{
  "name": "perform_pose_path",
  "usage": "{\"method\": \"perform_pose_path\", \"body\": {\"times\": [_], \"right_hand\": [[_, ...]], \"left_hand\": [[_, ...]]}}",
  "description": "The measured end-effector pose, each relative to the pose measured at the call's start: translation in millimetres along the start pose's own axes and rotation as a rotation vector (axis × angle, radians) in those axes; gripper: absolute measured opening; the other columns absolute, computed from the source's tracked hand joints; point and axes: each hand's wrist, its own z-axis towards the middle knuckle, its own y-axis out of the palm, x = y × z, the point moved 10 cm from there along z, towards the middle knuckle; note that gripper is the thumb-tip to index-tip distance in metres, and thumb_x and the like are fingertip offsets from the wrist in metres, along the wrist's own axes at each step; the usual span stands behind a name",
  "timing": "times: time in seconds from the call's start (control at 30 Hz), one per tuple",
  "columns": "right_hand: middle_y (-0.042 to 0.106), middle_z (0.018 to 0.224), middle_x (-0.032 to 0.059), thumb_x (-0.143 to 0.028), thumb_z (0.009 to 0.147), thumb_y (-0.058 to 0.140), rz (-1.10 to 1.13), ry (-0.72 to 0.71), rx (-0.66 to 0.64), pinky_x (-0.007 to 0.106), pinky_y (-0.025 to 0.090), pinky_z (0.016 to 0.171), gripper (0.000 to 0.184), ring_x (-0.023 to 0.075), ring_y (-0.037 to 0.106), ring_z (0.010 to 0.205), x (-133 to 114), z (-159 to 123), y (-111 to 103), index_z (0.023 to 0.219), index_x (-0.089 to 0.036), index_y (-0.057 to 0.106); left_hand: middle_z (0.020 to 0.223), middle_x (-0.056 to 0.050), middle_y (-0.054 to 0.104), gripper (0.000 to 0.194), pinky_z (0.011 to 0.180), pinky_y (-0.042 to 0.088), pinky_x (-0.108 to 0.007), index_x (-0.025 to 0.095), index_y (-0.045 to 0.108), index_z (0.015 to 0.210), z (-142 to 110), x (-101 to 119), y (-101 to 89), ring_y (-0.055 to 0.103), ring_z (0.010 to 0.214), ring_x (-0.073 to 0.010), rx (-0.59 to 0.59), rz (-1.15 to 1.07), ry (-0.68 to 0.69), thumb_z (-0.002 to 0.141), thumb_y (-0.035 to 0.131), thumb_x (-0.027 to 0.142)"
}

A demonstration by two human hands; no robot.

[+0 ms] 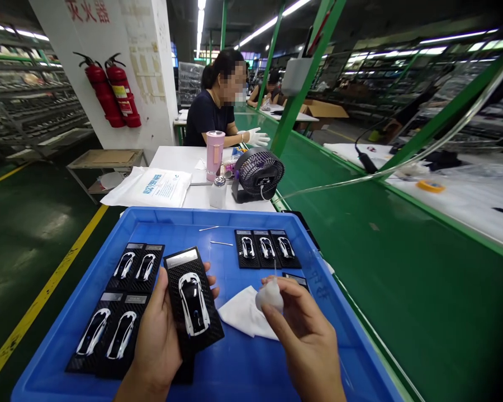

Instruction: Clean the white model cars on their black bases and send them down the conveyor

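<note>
My left hand (161, 326) is closed round a black plaque (195, 298), tilted toward me. The plaque has a carbon-weave pattern, a white-and-black car on its face and a silver strip at its top. My right hand (304, 329) pinches a small whitish squeeze bulb (270, 296) with a thin needle tip pointing up, apart from the plaque. Under the bulb a folded white cloth (247, 312) lies in a blue tray (347, 324). Several similar plaques (123, 335) lie at the tray's left, and another group (266, 249) at its back right, one partly hidden by my right hand.
Two cotton swabs (221, 243) lie toward the tray's back. Behind the tray, a white table (197, 196) bears a fan (259, 174), a pump bottle (218, 192), a pink tumbler (214, 156) and a wiper packet (151, 187). A gloved co-worker (212, 114) sits beyond, beside a green conveyor belt (385, 240).
</note>
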Motion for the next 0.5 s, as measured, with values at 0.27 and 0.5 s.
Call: {"method": "perform_pose_path", "body": {"times": [0.27, 0.5], "right_hand": [[0.053, 0.099, 0.0039, -0.028, 0.078, 0.058, -0.178, -0.073, -0.046, 0.019, 0.044, 0.078, 0.023, 0.0089, 0.052, 0.092, -8.1, 4.2, 2.7, 0.097, -0.018, 0.05], [0.055, 0.096, 0.0043, -0.032, 0.083, 0.051, -0.382, -0.176, -0.235, 0.02, 0.044, 0.076, 0.024, 0.0066, 0.051, 0.082, -17.3, 47.7, 42.0, 0.101, -0.016, 0.049]], "left_hand": [[0.098, -0.017, 0.065, 0.042, 0.069, 0.052, -0.035, 0.01, 0.057, 0.113, -7.4, 4.7, 0.0, 0.064, 0.079, -0.0246, -0.001, 0.027, 0.027, 0.085, 0.043, 0.038], [0.114, -0.015, 0.059, 0.036, 0.078, 0.051, -0.037, 0.013, 0.059, 0.112, -3.1, 10.2, -10.9, 0.06, 0.094, -0.027, 0.006, -0.032, 0.066, 0.082, 0.048, 0.03]]}}
